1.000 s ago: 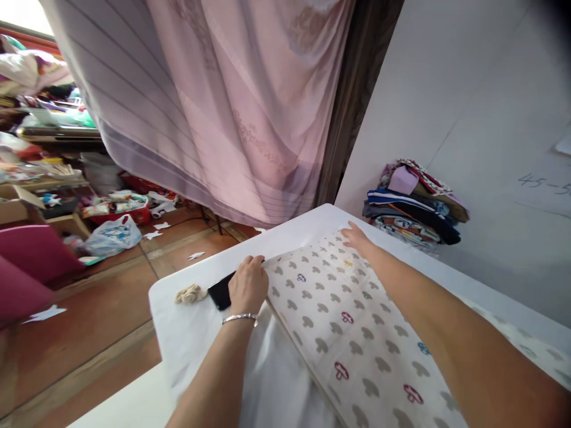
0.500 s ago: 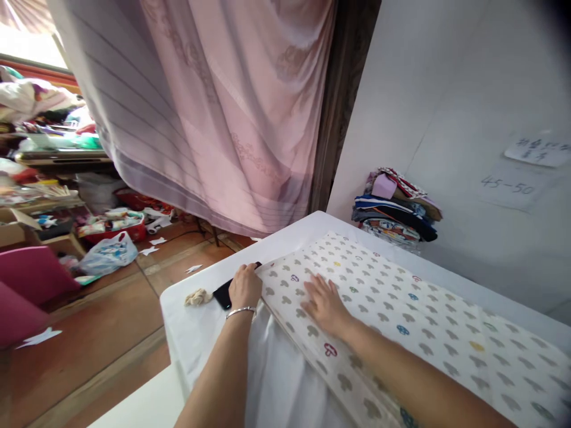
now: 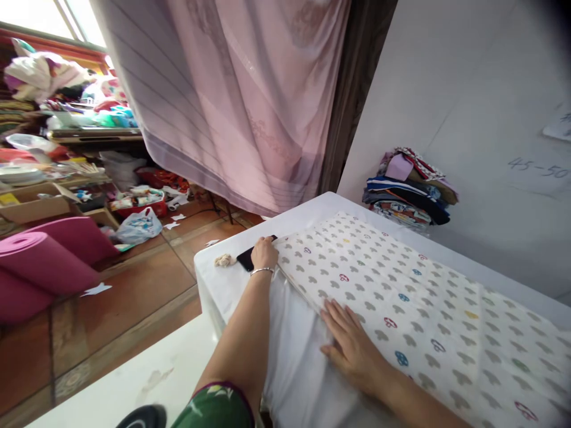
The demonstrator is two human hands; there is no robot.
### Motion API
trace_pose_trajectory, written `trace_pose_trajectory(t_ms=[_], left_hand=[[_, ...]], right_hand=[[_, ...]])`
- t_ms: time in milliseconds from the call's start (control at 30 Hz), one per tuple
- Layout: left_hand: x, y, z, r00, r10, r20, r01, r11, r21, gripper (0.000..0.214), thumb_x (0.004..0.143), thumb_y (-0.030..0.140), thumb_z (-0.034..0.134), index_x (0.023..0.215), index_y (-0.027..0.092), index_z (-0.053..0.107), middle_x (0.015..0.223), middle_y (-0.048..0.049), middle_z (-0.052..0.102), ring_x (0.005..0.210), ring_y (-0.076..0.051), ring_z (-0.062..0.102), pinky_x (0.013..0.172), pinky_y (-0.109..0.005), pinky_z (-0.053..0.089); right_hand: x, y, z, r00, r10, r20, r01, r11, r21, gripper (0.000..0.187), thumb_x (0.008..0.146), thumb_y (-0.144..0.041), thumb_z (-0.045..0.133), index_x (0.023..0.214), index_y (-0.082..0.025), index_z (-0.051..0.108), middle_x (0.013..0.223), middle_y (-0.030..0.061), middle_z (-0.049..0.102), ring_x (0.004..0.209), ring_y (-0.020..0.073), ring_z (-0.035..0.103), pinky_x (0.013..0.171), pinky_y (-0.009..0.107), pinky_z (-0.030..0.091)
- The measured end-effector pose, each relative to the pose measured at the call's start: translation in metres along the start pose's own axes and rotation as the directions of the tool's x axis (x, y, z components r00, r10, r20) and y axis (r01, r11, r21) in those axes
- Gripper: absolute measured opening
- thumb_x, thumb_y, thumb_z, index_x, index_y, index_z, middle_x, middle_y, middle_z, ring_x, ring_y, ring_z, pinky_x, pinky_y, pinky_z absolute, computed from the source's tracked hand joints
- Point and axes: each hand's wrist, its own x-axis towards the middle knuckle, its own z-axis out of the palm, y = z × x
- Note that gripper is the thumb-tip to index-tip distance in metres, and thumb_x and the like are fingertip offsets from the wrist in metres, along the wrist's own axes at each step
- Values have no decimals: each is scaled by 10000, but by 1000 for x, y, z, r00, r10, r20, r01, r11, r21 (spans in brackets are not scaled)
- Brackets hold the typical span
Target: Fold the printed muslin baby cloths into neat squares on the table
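A cream fabric [image 3: 401, 291] printed with grey and coloured mushrooms lies spread on a white-covered table [image 3: 312, 211]. My left hand [image 3: 264, 254], with a silver bracelet on the wrist, presses the fabric's far left corner down, fingers curled, partly over a black phone [image 3: 248, 259]. Fingers stretched out, my right hand [image 3: 352, 345] lies flat on the fabric's near edge. A small beige scrunchie [image 3: 224, 260] sits just left of the phone.
A stack of folded clothes [image 3: 408, 190] rests against the white wall at the table's far end. A pink curtain [image 3: 232, 101] hangs behind. To the left are pink rolled mats [image 3: 40, 261], a plastic bag [image 3: 138, 226], cluttered shelves and a tiled floor [image 3: 134, 297].
My right hand has slid back along the fabric from its far end toward me, smoothing it. The left hand has stayed at the corner. The view has pulled back and tilted.
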Motion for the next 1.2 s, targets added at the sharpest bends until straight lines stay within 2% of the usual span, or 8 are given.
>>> trace_pose_trajectory(t_ms=[200, 400, 567, 667, 733, 867, 933, 1200], left_hand=[[0, 0, 2, 1000, -4, 6, 4, 1000, 13, 376, 765, 113, 424, 1083, 211, 600, 1030, -88, 584, 933, -217, 567, 727, -291, 419], [-3, 2, 2, 1000, 2, -4, -2, 999, 32, 335, 761, 123, 439, 1021, 218, 628, 985, -99, 590, 922, -238, 564, 717, -315, 421], [-10, 15, -6, 994, 71, -79, -66, 996, 57, 353, 779, 131, 437, 1093, 183, 590, 1093, -135, 560, 1050, -288, 482, 829, -397, 378], [-26, 34, -7, 954, 269, -131, -266, 963, 40, 311, 803, 178, 464, 1087, 191, 590, 1114, -111, 568, 1065, -271, 473, 881, -410, 349], [-48, 47, -6, 857, 511, -68, -515, 855, -56, 251, 825, 223, 480, 1034, 188, 614, 1048, -89, 606, 1002, -232, 517, 878, -381, 364], [-114, 63, -2, 418, 907, 47, -836, 404, -371, 212, 844, 322, 512, 947, 191, 642, 952, -54, 638, 916, -170, 559, 844, -313, 405], [-143, 64, 0, 265, 962, 64, -863, 266, -429, 211, 831, 341, 539, 951, 203, 642, 975, -49, 627, 947, -170, 551, 851, -307, 404], [-176, 75, 1, 90, 982, 168, -963, 129, -237, 233, 893, 192, 397, 970, 183, 616, 987, -66, 611, 939, -167, 530, 837, -311, 397]], right_hand=[[-70, 18, 23, 989, -49, -137, 28, 988, -150, 622, 876, -413, 406, 1409, -304, 104, 1451, -2, 210, 1323, 220, 242, 1082, 429, 240], [-144, 49, 35, 880, -260, -397, 35, 870, -492, 627, 838, -279, 501, 1409, -209, 251, 1324, 48, 470, 1165, 225, 487, 926, 323, 449], [-201, 60, 46, 850, -150, -504, -134, 865, -484, 447, 830, -269, 496, 1275, -230, 477, 1216, 60, 562, 1072, 227, 547, 852, 329, 495], [-215, 54, 46, 847, -33, -530, -222, 885, -410, 348, 843, -233, 461, 1180, -215, 546, 1142, 88, 581, 1023, 228, 553, 828, 353, 495], [-219, 49, 43, 846, 5, -534, -241, 896, -374, 323, 853, -205, 431, 1148, -204, 561, 1099, 102, 585, 986, 224, 556, 806, 357, 492], [-220, 43, 35, 843, 40, -537, -253, 909, -330, 307, 863, -180, 394, 1104, -190, 584, 1028, 108, 593, 913, 209, 562, 771, 346, 487], [-220, 41, 32, 843, 46, -537, -250, 916, -313, 303, 867, -173, 386, 1089, -183, 592, 1006, 107, 595, 889, 204, 559, 759, 337, 483], [-219, 38, 22, 895, 84, -438, -250, 908, -337, 352, 862, -108, 325, 1096, -203, 570, 1032, 89, 583, 903, 207, 511, 761, 331, 439]])
